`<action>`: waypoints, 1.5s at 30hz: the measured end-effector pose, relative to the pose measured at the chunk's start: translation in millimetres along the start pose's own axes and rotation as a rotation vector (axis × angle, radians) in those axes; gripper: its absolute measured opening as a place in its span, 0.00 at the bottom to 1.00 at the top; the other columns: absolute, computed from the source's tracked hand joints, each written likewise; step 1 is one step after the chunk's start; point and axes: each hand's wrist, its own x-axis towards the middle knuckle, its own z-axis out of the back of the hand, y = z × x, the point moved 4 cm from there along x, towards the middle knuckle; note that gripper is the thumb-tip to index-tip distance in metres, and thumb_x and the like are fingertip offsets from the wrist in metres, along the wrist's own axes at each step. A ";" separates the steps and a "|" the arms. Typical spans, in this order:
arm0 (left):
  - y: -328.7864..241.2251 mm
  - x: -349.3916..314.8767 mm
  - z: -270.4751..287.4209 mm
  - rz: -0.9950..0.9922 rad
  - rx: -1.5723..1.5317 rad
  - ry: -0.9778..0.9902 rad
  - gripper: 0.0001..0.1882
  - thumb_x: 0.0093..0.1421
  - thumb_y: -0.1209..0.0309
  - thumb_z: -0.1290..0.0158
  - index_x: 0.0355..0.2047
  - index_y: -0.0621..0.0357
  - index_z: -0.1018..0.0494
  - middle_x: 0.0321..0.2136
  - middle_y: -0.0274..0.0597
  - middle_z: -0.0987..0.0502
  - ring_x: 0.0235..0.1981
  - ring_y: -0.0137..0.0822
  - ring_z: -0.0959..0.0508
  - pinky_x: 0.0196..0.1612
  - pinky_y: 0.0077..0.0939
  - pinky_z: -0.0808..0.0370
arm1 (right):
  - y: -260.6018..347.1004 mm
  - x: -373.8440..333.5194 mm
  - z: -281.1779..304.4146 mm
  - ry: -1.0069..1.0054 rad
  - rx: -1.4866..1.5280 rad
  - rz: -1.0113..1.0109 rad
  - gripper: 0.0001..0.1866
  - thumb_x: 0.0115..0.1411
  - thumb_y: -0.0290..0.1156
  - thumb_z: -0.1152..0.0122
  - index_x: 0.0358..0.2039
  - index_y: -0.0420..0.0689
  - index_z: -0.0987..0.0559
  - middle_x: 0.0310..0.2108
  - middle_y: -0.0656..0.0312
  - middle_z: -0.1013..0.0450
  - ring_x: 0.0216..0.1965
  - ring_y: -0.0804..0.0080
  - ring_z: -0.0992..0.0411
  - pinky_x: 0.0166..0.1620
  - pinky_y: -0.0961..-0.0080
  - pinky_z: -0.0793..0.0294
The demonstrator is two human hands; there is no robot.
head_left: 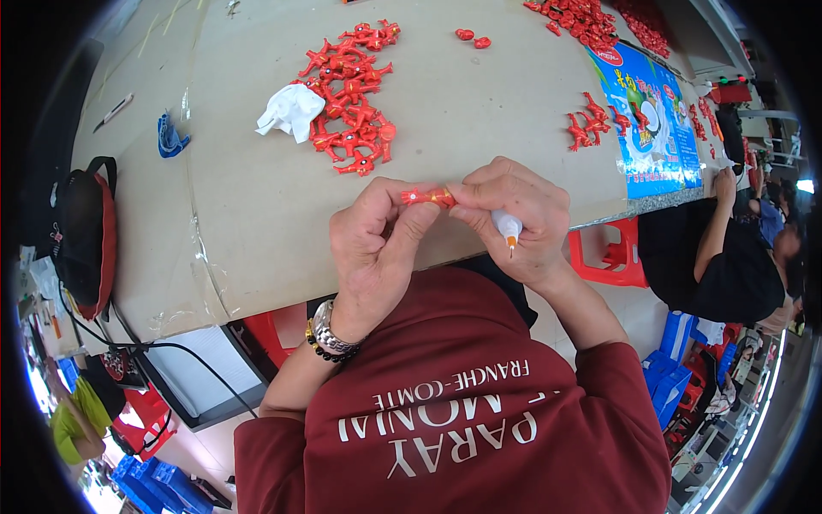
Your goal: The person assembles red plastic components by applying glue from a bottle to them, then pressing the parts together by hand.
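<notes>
Between my two hands, just over the table's near edge, is a small red plastic figure (428,197) with gold and white markings. My left hand (374,236) pinches one end of it between thumb and fingers. The fingertips of my right hand (521,210) grip its other end. Tucked in that same right hand is a white glue bottle (507,224) with an orange, needle-like tip pointing down toward me. Farther off, a heap of similar red figures (351,103) lies on the table, with a crumpled white tissue (293,111) against its left side.
More red figures (589,124) lie to the right, beside a blue printed sheet (646,120). A pile of red parts (582,21) sits at the far right. On the left are a blue crumpled wrapper (171,135), a pen (114,111) and a dark red bag (90,231). A person (719,248) sits at right.
</notes>
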 end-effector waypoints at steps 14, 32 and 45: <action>7.4 3.1 -2.9 0.059 -0.010 0.006 0.02 0.61 0.80 0.50 0.33 0.66 0.27 0.24 0.33 0.22 0.24 0.15 0.30 0.25 0.11 0.36 | -2.7 -2.7 -7.3 0.002 -0.117 0.127 0.11 0.41 0.16 0.30 0.25 0.37 0.23 0.22 0.58 0.27 0.22 0.69 0.29 0.23 0.79 0.31; 11.2 7.6 -2.1 0.140 -0.040 -0.012 0.02 0.60 0.80 0.50 0.30 0.65 0.28 0.21 0.30 0.24 0.21 0.13 0.36 0.22 0.10 0.41 | -10.1 -1.6 -9.6 -0.003 -0.084 0.105 0.11 0.42 0.14 0.31 0.24 0.37 0.25 0.21 0.57 0.28 0.21 0.69 0.30 0.22 0.79 0.32; 11.0 7.1 -3.5 0.044 0.085 -0.014 0.04 0.60 0.78 0.48 0.29 0.66 0.28 0.21 0.33 0.22 0.21 0.15 0.32 0.23 0.12 0.37 | -16.9 -11.7 -10.5 -0.001 0.041 -0.109 0.10 0.46 0.15 0.33 0.28 0.37 0.24 0.24 0.57 0.27 0.23 0.70 0.28 0.25 0.78 0.30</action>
